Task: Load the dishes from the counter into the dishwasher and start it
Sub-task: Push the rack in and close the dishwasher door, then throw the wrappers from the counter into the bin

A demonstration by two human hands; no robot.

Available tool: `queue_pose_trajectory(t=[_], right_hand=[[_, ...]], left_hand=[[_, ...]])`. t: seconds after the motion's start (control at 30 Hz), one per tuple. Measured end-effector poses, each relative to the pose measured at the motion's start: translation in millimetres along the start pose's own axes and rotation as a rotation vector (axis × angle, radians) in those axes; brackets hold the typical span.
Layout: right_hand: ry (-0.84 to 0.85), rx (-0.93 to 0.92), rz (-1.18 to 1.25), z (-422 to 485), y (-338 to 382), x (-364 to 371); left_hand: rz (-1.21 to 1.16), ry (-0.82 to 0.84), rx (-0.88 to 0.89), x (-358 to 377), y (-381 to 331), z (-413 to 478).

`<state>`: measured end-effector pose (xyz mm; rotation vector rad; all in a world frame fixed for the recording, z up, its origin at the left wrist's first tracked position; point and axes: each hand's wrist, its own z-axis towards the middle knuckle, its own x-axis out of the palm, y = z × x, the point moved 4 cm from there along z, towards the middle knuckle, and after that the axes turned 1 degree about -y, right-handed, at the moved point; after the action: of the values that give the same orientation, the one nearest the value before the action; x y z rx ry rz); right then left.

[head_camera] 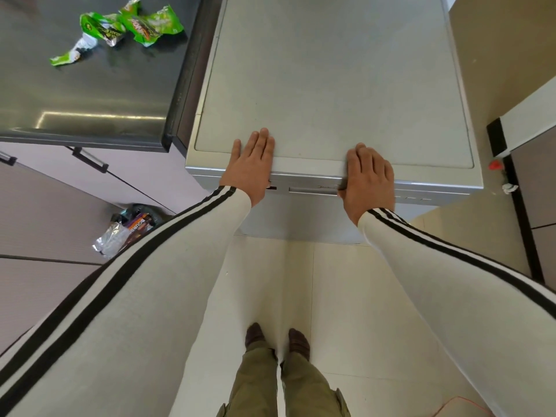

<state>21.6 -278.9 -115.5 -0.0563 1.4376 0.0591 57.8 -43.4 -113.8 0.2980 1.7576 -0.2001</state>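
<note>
- While both hands lay on its front edge, the dishwasher (331,85), a pale grey free-standing unit, stood just right of the dark counter (90,94), seen from above, with its door upright and closed.
- Left hand (251,167): flat on the dishwasher's top near the left front corner, fingers (261,142) straight and close together, holding nothing; the heel of the palm overhung the front lip.
- Right hand (370,179): set on the front lip further right, fingers bent on the top panel, thumb (343,192) hooked down at the right end of the handle (313,190), so that it gripped the front edge of the dishwasher.
- Handle: a long grey bar recessed in the control strip, between the two hands.
- Counter: glossy dark surface, bearing crumpled green snack wrappers (120,28) near its far side.
- Drawer fronts (45,212): mauve-grey, under the counter, with dark bar pulls (90,159).
- Foil and purple packets (126,233): heaped low beside the drawers, partly hidden by the left sleeve (135,296).
- Sleeves: white with black stripes along both forearms.
- Floor (331,296): pale tiles; two feet in dark footwear (254,337) and olive trousers (258,383) stood in front of the door.
- Small red item (495,165) and a white scrap (509,188): on the floor right of the dishwasher; what they are cannot be told.
</note>
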Motion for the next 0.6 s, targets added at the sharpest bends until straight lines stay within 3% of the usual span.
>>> queue_pose_trajectory(t=[0.17,0.37,0.6], right_hand=[[0.143,0.039,-0.005,-0.7,9.0,-7.0],[0.144,-0.034,0.073,12.1,42.7,-23.2],[0.138,-0.126,0.169,19.6,134.7,-30.2]], left_hand=[[-0.044,0.054,-0.009,-7.0,0.3,-3.9],[-0.049,0.112,0.054,-18.0,15.9,-17.3],[-0.079,-0.002,0.025,-22.2,82.5,-51.1]])
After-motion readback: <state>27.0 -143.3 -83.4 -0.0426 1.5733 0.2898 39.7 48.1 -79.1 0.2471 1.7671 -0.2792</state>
